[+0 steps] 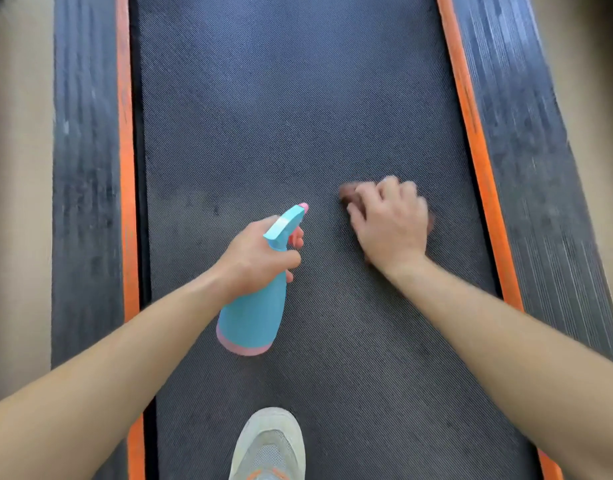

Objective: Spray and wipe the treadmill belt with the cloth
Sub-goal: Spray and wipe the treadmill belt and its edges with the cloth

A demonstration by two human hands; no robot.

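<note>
The dark textured treadmill belt (281, 109) fills the middle of the view. My left hand (255, 258) grips the neck of a blue spray bottle (255, 317) with a pink base and a pink nozzle tip, held just above the belt with the nozzle pointing away from me. My right hand (390, 220) presses a small dark brown cloth (346, 194) onto the belt to the right of the bottle. Most of the cloth is hidden under my fingers, and the hand is blurred.
Orange strips (127, 168) border the belt on both sides, with black ribbed side rails (85, 168) outside them. A light grey shoe (268, 445) stands on the belt at the bottom edge. Beige floor (17, 168) lies beyond the rails.
</note>
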